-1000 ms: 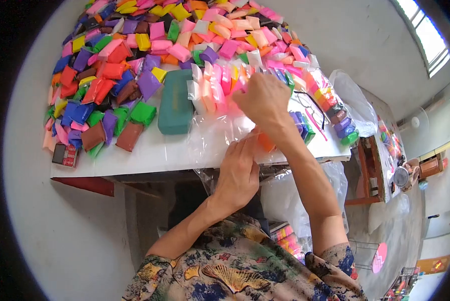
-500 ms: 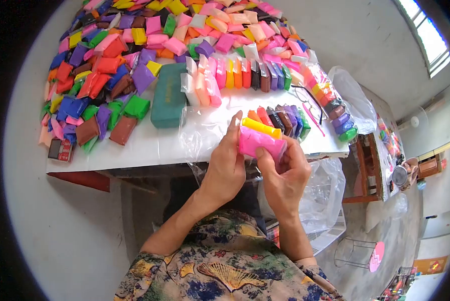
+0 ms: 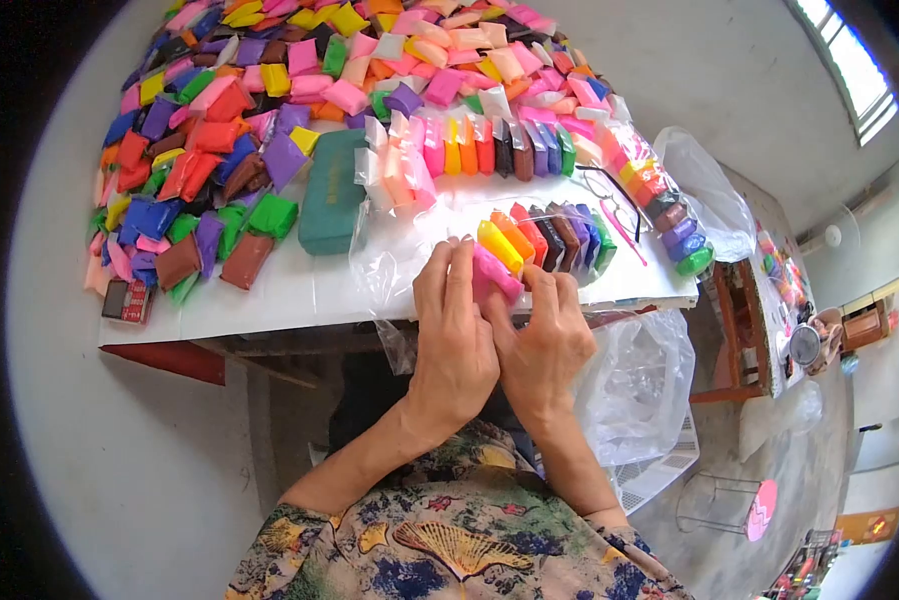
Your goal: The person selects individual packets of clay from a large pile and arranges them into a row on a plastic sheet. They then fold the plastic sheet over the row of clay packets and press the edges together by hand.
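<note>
A pink packet (image 3: 492,277) stands near the table's front edge, pressed between my left hand (image 3: 452,335) on its left side and my right hand (image 3: 544,345) at its lower right. Right behind it leans a yellow packet (image 3: 499,246), first of a row that runs on through orange, red, black, brown (image 3: 563,240), purple, blue and green. My right fingertips are close to the yellow and orange packets. Another row of upright packets (image 3: 489,147) stands farther back. Clear plastic film (image 3: 384,270) lies left of my left hand.
A green box (image 3: 331,192) stands left of the rows. Many loose coloured packets (image 3: 269,90) cover the back and left. Glasses (image 3: 614,200) and a third row of packets (image 3: 677,222) are at the right. A plastic bag (image 3: 639,385) hangs below the edge.
Both hands have come down to the table with the pink and yellow packets, which now stand at the front end of the row instead of being held up.
</note>
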### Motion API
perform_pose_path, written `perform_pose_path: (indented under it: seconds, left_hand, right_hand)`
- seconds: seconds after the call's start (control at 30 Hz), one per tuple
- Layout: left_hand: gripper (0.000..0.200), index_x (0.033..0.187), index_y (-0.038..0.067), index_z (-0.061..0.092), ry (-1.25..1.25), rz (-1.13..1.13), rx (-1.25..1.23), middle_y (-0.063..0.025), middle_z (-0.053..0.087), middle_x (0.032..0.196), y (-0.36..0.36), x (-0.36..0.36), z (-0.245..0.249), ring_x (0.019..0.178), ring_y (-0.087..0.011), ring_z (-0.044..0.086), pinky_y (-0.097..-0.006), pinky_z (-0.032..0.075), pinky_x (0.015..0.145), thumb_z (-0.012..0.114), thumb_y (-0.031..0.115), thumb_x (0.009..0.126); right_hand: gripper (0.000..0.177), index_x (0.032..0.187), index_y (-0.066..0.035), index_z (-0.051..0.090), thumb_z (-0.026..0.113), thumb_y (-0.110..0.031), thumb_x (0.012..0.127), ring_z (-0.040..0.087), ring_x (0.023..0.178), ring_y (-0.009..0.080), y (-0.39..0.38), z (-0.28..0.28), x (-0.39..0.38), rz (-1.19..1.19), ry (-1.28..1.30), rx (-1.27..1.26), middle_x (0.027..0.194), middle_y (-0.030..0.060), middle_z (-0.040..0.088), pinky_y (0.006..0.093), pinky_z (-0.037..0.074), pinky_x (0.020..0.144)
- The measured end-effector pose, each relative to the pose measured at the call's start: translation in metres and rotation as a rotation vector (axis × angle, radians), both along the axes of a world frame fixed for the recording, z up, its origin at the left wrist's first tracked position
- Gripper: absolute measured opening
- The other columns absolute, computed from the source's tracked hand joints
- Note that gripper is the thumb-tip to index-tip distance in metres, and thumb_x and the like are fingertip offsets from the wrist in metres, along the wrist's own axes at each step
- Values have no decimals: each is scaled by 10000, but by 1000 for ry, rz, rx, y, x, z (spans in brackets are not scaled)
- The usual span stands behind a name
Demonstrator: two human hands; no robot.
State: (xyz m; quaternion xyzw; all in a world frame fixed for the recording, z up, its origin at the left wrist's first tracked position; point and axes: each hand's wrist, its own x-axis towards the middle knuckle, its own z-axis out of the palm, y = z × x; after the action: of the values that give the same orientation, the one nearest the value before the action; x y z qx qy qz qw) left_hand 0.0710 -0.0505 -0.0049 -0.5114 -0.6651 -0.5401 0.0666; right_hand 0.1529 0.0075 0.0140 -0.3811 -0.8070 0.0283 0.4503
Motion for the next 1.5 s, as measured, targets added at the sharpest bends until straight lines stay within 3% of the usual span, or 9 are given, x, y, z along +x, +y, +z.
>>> perform_pose_path:
  seconds: [0.2,0.3,0.4,0.63,0.83,1.03,1.27,1.37,1.5]
  left_hand:
    - [523,1418,-77,402,-214,-115,-41,-265,442,1407,-3,-4,-8,1313,-414,458,-421,394,1089,408,-67,895]
    - [505,1401,-91,430,-106,-89,-40,-266,447,1416,-2,-8,-5,1307,-406,476,-415,392,1094,404,-59,898]
    - [545,1408,-126,400,-169,-136,-85,-322,405,1438,-3,-12,-2,1358,-462,394,-465,294,1163,432,-55,868]
    - [583,1408,-140,375,-68,-138,-83,-352,397,1427,-1,-15,-5,1339,-490,392,-484,299,1158,426,-77,831]
    - [535,1373,-87,393,-143,-126,-98,-304,425,1374,3,-2,-3,1278,-474,414,-494,333,1109,420,-92,839]
    - [447,1290,-40,440,-134,-186,-94,-270,475,1235,5,-4,2,1150,-465,456,-522,367,1018,437,-92,846]
    - [406,1252,-32,450,-28,-126,-174,-250,486,1196,5,-3,11,1046,-431,478,-544,399,911,545,-30,857]
    - [577,1329,-140,407,144,-70,-361,-313,417,1407,-1,-4,17,1141,-436,488,-495,424,957,596,16,807]
    - [525,1293,-102,459,229,10,-330,-272,474,1339,-3,-5,14,1060,-379,517,-460,437,885,611,50,814]
  right_hand:
    - [272,919,-71,646,790,-263,789,655,647,264,15,-14,-15,-27,-64,-53,787,62,654,388,470,550]
    - [237,872,-68,641,789,-239,800,646,601,252,14,-18,-12,63,-14,-77,752,53,650,381,475,550]
    - [191,884,-58,658,789,-172,804,639,575,216,14,-14,-8,173,-1,-33,742,57,655,353,467,521]
    - [127,907,-19,688,760,-78,820,625,574,203,16,48,2,306,98,-78,759,93,674,302,452,506]
    - [428,820,9,679,701,-414,877,670,658,314,48,83,-63,211,-229,-59,753,159,687,406,502,610]
    - [621,732,53,666,681,-556,850,679,663,358,61,77,-122,281,-453,-142,695,232,658,457,519,595]
    - [421,727,44,682,675,-371,799,699,704,367,78,65,-132,282,-450,-102,697,232,667,476,548,618]
    - [332,748,31,697,671,-300,760,704,723,367,76,69,-136,268,-521,-117,735,223,687,470,553,636]
    - [311,757,14,708,681,-295,741,705,736,367,78,61,-140,254,-543,-111,762,216,697,467,554,666]
